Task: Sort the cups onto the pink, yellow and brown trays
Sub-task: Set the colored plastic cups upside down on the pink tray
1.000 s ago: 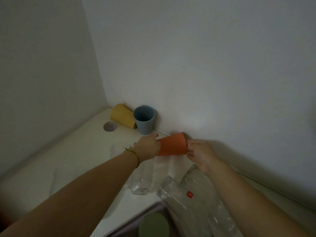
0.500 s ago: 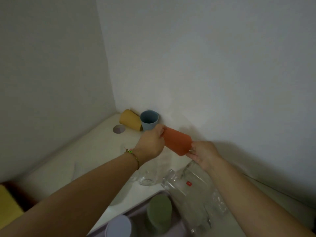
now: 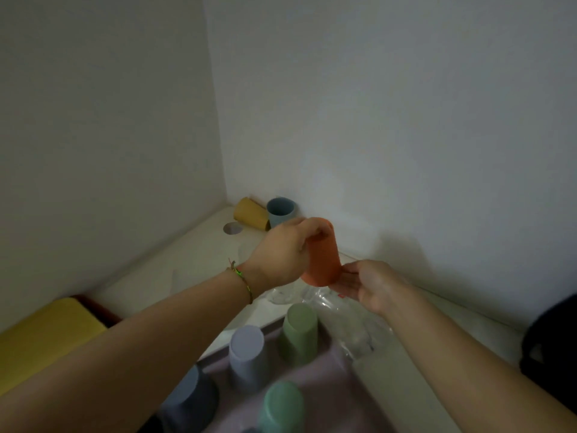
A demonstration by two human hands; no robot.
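Observation:
My left hand [image 3: 285,254] grips an orange cup [image 3: 323,257] near its base and holds it upside down in the air. My right hand [image 3: 367,284] is open, its fingers touching the cup's lower rim. Below them the pink tray [image 3: 327,398] carries several upside-down cups: a green one [image 3: 299,331], a lilac one [image 3: 248,350], a blue-grey one [image 3: 190,398] and a teal one [image 3: 282,407]. A yellow tray [image 3: 40,335] lies at the left with a brown tray's edge [image 3: 96,304] behind it. In the far corner a yellow cup [image 3: 251,214] lies on its side beside an upright blue cup [image 3: 281,212].
Clear glasses [image 3: 352,326] lie on the white counter [image 3: 175,264] under my right hand. A round hole [image 3: 232,228] is in the counter near the corner. Walls close in at the left and back. A dark object [image 3: 552,342] sits at the right edge.
The orange cup has been lifted off the counter by the wall and turned from lying sideways to upside down. My right hand's pinch on it has opened. The view has tilted down.

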